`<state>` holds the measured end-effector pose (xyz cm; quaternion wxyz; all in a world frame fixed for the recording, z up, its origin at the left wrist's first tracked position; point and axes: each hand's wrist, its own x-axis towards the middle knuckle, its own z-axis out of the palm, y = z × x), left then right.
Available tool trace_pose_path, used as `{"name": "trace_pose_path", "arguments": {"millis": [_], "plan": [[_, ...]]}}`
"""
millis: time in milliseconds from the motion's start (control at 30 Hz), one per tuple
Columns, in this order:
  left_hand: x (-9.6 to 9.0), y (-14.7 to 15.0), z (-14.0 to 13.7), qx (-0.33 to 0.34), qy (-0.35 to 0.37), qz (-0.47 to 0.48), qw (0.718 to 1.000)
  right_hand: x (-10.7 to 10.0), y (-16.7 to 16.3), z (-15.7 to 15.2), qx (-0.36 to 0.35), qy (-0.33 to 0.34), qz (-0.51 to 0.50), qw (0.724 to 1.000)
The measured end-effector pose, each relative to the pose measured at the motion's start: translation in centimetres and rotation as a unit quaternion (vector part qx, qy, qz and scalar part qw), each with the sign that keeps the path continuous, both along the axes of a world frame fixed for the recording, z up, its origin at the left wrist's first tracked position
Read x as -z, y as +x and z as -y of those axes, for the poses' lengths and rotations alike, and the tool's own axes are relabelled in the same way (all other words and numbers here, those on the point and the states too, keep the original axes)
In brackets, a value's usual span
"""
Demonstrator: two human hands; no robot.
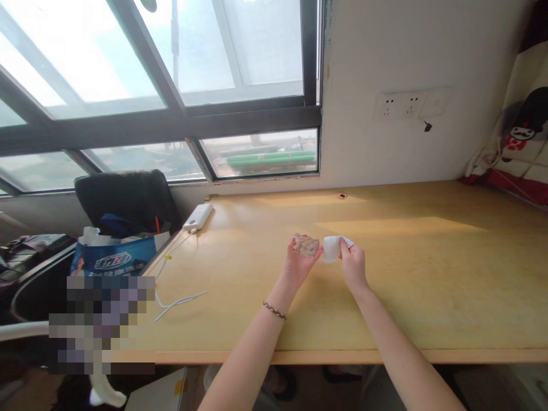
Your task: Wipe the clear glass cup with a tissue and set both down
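Note:
Above the wooden table, my left hand point(295, 269) is closed around a small see-through piece with a darker rim point(306, 245); its exact kind cannot be made out. Fingers show through its clear face. A white tissue point(331, 249) is pinched between the thumb and fingers of my right hand point(353, 266). The tissue hangs just right of the clear piece, its left edge close to my left fingertips. Whether the two touch is unclear. A braided bracelet point(274, 310) circles my left wrist.
The wooden table point(428, 274) runs to a wall with sockets point(400, 106). A white power bank point(198, 217) with a white cable point(180, 303) lies at its left. Beyond stand a black chair point(126, 197) and a blue bag point(113, 254). A patterned cloth point(524, 131) hangs at right.

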<state>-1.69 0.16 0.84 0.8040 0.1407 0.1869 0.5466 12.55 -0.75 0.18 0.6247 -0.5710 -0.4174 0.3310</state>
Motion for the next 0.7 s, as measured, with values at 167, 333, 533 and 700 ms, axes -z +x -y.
{"name": "trace_pose_path", "arguments": {"millis": [167,333,533,700], "plan": [[0.5,0.3,-0.4,-0.062,-0.030,-0.095,0.993,-0.6,0.0,0.8,0.124,0.055,0.075,0.988],[0.8,1.3,0.3,-0.125,0.055,-0.120,0.983,-1.2,-1.1,2.1,-0.004,0.209,0.226,0.951],[0.6,0.9,0.4,-0.135,0.054,-0.083,0.986,-1.2,-2.5,2.6,-0.214,0.300,0.337,0.866],[-0.5,-0.3,0.1,-0.083,0.052,-0.007,0.995,-0.9,-2.4,2.4,-0.202,0.291,0.311,0.882]]}}
